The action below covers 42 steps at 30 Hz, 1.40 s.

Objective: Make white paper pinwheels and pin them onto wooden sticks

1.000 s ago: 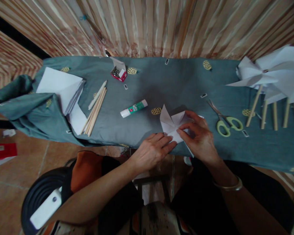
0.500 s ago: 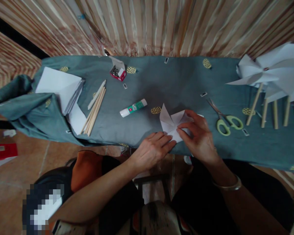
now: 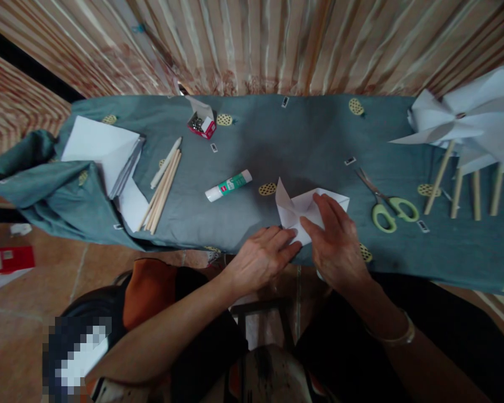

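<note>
A white paper pinwheel point(image 3: 289, 211) lies near the table's front edge, partly covered by my hands. One pointed flap at its left stands up, and another part spreads flat to the right. My left hand point(image 3: 262, 254) holds the near-left edge, with fingertips on top of the paper. My right hand point(image 3: 338, 240) rests over the right half, its thumb and index finger apart, thumb tip by the middle. Left of the paper lies a glue stick point(image 3: 229, 185) with its cap on. Green-handled scissors point(image 3: 387, 205) lie to the right with blades slightly apart.
Wooden sticks point(image 3: 163, 196) and a white pen-like stick point(image 3: 163, 168) lie at left, beside stacked white paper point(image 3: 96, 143). An opened red box point(image 3: 202, 124) of small metal pieces stands at the back. Several finished pinwheels point(image 3: 457, 120) on sticks lie at far right on the green cloth point(image 3: 302, 140).
My right thumb and index finger have come apart from their pinch near the pinwheel's middle. The right-hand part of the paper now lies flatter and more exposed. My left hand stays in place.
</note>
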### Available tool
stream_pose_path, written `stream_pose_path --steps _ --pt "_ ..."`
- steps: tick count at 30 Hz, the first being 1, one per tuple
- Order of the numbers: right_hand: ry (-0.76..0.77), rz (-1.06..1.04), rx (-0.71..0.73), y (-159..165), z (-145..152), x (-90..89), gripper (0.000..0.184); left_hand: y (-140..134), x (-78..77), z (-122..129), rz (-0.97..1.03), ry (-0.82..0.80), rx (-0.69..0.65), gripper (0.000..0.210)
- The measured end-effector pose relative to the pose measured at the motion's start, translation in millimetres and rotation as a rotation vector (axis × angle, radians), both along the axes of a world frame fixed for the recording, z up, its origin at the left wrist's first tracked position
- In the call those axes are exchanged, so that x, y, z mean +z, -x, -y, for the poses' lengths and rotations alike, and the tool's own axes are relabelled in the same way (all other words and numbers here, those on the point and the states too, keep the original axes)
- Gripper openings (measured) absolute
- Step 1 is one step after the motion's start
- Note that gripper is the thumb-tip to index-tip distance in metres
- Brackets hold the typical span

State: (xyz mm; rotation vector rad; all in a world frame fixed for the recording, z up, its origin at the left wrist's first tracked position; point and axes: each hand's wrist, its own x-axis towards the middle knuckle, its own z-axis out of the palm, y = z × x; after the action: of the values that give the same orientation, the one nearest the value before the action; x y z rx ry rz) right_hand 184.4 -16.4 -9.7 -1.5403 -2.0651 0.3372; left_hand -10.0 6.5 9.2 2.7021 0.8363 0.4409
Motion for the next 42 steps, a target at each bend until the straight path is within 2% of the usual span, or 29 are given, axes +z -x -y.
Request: stream_pose_path --steps 10,14,17,21,25,32,36,39,42 --pt "-0.047 0.061 0.018 4 -1 -7.3 0.035 -3 -0.8 0 -0.057 -0.014 -0.008 0.026" --pt "-0.068 0.046 -0.001 -8 -5 -2.2 0.033 -4 -1.3 -2 -0.034 -0.03 -0.016 0.026" --pt "-0.057 -0.063 0.009 -24 -11 4.4 0.038 -5 -1.7 -2 -0.01 -0.048 -0.011 0.025" --pt "-0.026 -0.099 -0.156 -47 -25 9.5 0.041 -3 0.1 -3 0.016 -0.063 -0.004 0.022" --pt "0.003 -0.085 -0.146 -57 -29 10.6 0.038 6 5.1 -13 0.006 -0.064 0.025 0.021" --pt "0.098 -0.04 -0.253 -59 -9 17.7 0.035 22 14.0 -37 0.028 -0.082 0.116 0.022" --pt "0.167 -0.013 -0.257 -60 -6 19.8 0.034 10 14.8 -25 0.075 -0.08 0.071 0.023" --pt "0.207 0.018 -0.267 -60 -5 19.8 0.032 -3 8.9 -10 0.01 -0.021 -0.042 0.027" --pt "0.181 0.062 -0.258 -62 -2 19.5 0.031 -10 0.7 -2 -0.019 -0.018 -0.065 0.019"
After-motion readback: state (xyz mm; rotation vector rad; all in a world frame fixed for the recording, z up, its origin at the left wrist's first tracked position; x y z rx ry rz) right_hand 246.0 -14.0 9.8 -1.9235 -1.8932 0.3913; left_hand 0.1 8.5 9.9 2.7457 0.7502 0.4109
